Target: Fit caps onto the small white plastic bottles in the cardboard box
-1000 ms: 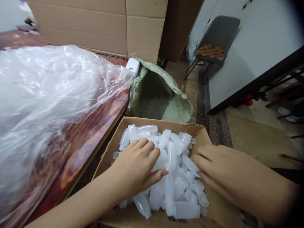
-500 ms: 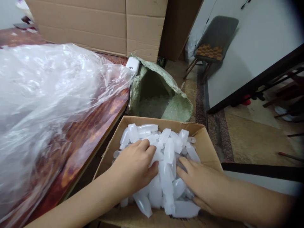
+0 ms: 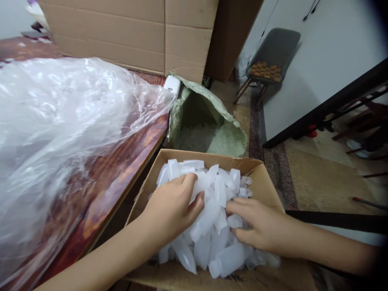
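A cardboard box (image 3: 269, 182) in front of me holds a heap of small translucent white plastic bottles (image 3: 209, 214), lying at all angles. My left hand (image 3: 177, 198) rests over the left part of the heap, thumb apart from the bent fingers, whose tips are partly hidden. On the right side of the heap, my right hand (image 3: 254, 220) reaches among the bottles with thumb and fingers spread. One bottle end (image 3: 235, 221) shows in the gap between them, without a visible firm grip.
Behind the box stands an open green woven sack (image 3: 209, 97) with pale pieces inside. Clear plastic sheeting (image 3: 60, 105) covers much of the wooden table (image 3: 127, 161) at left. A white device (image 3: 172, 85) sits at its corner. A large carton (image 3: 121, 36) and a grey chair (image 3: 274, 52) stand farther back.
Bottles in the middle and front of the heap have shifted and turned. My right hand has moved slightly up, its thumb and fingers now more visible. The left hand stays over the same area.
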The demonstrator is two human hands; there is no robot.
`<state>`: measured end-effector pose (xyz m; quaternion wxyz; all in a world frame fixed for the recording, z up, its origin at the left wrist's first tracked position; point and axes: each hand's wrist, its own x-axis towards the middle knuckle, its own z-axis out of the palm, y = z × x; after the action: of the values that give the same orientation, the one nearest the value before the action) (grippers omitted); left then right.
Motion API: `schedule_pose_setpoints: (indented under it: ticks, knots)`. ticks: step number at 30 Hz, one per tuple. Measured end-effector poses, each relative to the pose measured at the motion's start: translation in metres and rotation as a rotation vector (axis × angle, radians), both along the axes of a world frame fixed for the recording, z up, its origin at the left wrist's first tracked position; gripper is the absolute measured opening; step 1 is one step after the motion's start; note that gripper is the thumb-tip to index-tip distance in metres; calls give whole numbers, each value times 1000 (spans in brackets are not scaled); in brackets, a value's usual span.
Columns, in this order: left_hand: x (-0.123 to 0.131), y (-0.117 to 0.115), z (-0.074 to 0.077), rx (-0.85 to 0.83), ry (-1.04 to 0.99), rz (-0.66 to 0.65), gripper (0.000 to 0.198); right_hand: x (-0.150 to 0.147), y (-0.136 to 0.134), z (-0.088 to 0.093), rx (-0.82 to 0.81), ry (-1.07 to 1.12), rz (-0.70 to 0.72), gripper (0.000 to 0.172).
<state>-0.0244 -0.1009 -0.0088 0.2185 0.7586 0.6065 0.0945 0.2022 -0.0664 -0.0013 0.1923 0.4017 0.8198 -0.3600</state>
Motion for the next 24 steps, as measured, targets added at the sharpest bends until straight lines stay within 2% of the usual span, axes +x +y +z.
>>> schedule_pose_setpoints:
  ticks: [2,4,7,9,12,15,19,22,24]
  knots:
    - [-1,1,0,46,-99,35,26,2,5,12,-224,80,-217,14]
    - [-1,2,0,114,-182,67,33,6,8,21,-574,167,-507,24]
    - [-2,2,2,193,-244,79,38,11,7,22,-970,402,-809,29]
    - [-2,2,4,204,-286,65,38,10,6,18,-1071,617,-938,25]
    - [-1,0,7,195,-378,64,37,1,6,12,-1114,833,-1078,19]
    - [2,-1,10,122,-563,159,30,-11,11,11,-1141,916,-1091,17]
    - [4,2,12,-72,-991,333,21,-22,13,14,-1113,992,-952,16]
    - [3,6,13,-201,-1214,429,26,-25,9,13,-1005,993,-855,20]
    - [2,8,13,-227,-1305,493,27,-27,6,12,-906,981,-844,24]
